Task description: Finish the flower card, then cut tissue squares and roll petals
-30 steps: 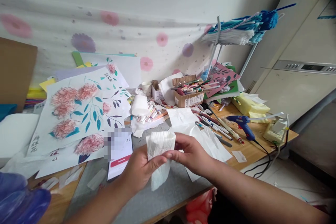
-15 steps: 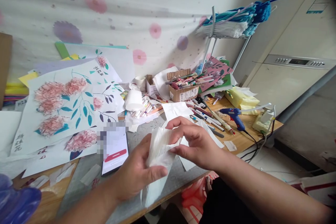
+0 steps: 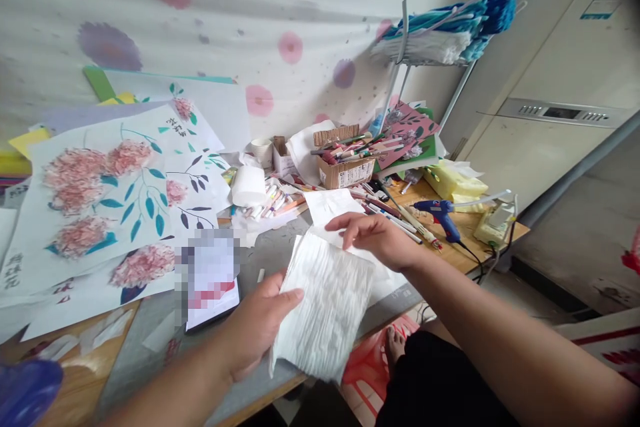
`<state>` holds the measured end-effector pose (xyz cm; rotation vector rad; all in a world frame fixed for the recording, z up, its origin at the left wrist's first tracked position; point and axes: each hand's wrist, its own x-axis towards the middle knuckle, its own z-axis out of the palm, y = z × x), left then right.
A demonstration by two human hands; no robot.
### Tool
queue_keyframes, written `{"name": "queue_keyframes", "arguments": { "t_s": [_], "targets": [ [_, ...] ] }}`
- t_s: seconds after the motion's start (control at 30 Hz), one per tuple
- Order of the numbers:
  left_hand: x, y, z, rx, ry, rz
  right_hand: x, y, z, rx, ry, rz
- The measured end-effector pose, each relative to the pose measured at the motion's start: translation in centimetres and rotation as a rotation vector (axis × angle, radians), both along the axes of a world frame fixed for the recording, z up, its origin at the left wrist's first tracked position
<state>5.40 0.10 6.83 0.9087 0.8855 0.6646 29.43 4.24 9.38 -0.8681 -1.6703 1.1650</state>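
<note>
My left hand [image 3: 265,327] pinches the left edge of a creased white tissue sheet [image 3: 325,307], its thumb lying on top. The tissue is spread out, finely wrinkled, and hangs toward the table's front edge. Just above its upper edge is my right hand [image 3: 375,240], fingers bent but apart, with no grip on the tissue to be seen. Behind the hands lie white paper sheets [image 3: 330,203]. A phone [image 3: 213,300] with a partly blurred screen rests left of my left hand.
Pictures with pink crinkled-paper flowers [image 3: 75,180] cover the left side. At the back are a roll of white paper [image 3: 249,185], a cardboard box [image 3: 347,173] of pens and loose markers. To the right lie a blue glue gun [image 3: 443,217] with its cord and a yellow tissue pack [image 3: 457,183].
The tissue, bunched between both hands before, now lies opened out flat from my left hand. My right hand has let go of it and moved slightly up and right.
</note>
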Motion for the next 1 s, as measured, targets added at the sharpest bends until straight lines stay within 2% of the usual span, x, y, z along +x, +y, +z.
{"name": "queue_keyframes", "arguments": {
  "t_s": [0.1, 0.23, 0.3, 0.4, 0.53, 0.63, 0.83, 1.0],
  "targets": [
    [0.1, -0.1, -0.3, 0.077, 0.048, -0.007, 0.0, 0.0, 0.3, 0.073, -0.108, -0.196],
    [0.2, -0.2, -0.5, 0.105, 0.057, -0.037, -2.5, -1.6, 0.4, 0.341, -0.386, -0.199],
    [0.2, -0.1, -0.5, 0.087, 0.049, -0.029, -3.7, -2.2, 0.3, 0.475, -0.397, -0.232],
    [0.3, -0.2, -0.5, 0.081, 0.024, -0.014, -4.3, -2.7, 0.4, 0.551, -0.340, -0.218],
    [0.2, -0.3, -0.4, 0.080, -0.018, -0.020, -3.9, -2.6, 0.7, 0.533, -0.296, -0.156],
    [0.2, -0.3, -0.5, 0.104, 0.001, -0.040, -3.7, -2.4, 0.7, 0.455, -0.240, -0.147],
    [0.0, -0.2, -0.4, 0.318, 0.138, -0.092, -3.9, -2.0, 0.4, 0.390, -0.199, -0.200],
    [-0.1, -0.4, -0.2, 0.338, 0.142, -0.121, -3.3, -1.9, 0.7, 0.338, -0.172, -0.094]
  ]
}}
